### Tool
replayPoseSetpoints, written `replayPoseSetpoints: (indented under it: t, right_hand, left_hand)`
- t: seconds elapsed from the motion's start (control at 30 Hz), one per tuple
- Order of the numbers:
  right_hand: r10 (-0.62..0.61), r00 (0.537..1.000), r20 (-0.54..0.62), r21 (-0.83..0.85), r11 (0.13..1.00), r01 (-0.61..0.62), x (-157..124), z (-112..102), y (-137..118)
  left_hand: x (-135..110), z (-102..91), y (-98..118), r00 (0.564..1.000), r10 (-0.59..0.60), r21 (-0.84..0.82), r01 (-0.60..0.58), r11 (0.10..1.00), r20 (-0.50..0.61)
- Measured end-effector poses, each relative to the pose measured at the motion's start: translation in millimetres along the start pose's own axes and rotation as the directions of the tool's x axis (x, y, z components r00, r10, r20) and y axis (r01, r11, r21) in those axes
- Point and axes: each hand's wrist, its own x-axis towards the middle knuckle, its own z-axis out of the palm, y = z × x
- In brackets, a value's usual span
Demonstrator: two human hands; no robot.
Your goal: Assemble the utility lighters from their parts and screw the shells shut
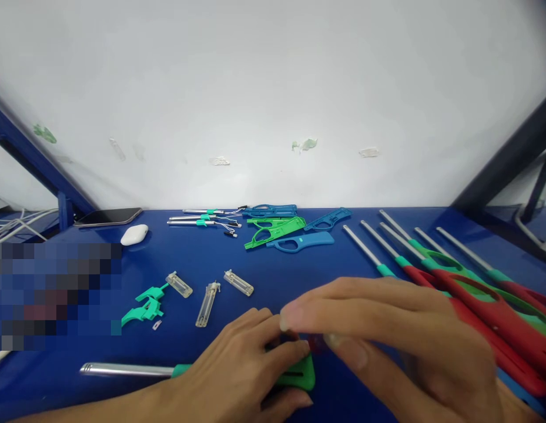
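Observation:
My left hand (248,364) is wrapped round a long-necked lighter with a green handle (303,376), which lies low over the blue table. Its metal tube (129,369) and teal collar (181,370) stick out to the left beyond my wrist. My right hand (400,341) is at the handle's end, thumb and fingers drawn close together. A small dark red patch shows by its fingertips; what they pinch, if anything, is hidden. Further left lie clear fuel tanks (208,304) and teal plastic trigger parts (147,305).
Several red and green lighters (488,294) lie along the right side. At the back are green and blue handle shells (281,229) and metal tubes with wires (193,222). A phone (109,217) and a white earbud case (134,234) lie back left, before the white wall (273,88).

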Motion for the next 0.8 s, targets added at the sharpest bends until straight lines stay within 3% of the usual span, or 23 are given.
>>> replayPoseSetpoints:
  t: [0.1, 0.27, 0.43, 0.53, 0.67, 0.8]
  right_hand:
    - [0.014, 1.0, -0.007, 0.132, 0.991, -0.013, 4.2, -1.0, 2.9]
    - [0.008, 0.999, -0.041, 0.043, 0.999, -0.006, 3.6, -3.0, 9.5]
    - [0.032, 0.999, -0.04, 0.174, 0.984, -0.025, 2.2, -0.9, 8.7]
    - [0.04, 0.997, -0.071, 0.099, 0.995, -0.033, 3.2, 0.2, 8.9]
    - [0.067, 0.998, 0.012, 0.167, 0.984, -0.068, 3.6, 0.6, 11.0]
    - [0.018, 0.998, -0.061, 0.101, 0.995, -0.012, 2.5, -0.2, 12.8]
  left_hand:
    - [-1.2, 4.2, -0.2, 0.998, -0.043, -0.045, 0.042, 0.998, -0.04]
    - [0.7, 9.4, -2.4, 0.994, -0.062, -0.104, 0.053, 0.993, -0.088]
    - [3.0, 7.9, -8.7, 0.995, -0.061, -0.103, 0.053, 0.993, -0.079]
    - [2.3, 7.1, -10.4, 0.996, -0.06, -0.126, 0.051, 0.991, -0.066]
    - [2.4, 6.5, -9.5, 0.994, -0.09, -0.127, 0.081, 0.989, -0.065]
    - [3.7, 7.0, -9.5, 0.996, -0.066, -0.135, 0.058, 0.989, -0.056]
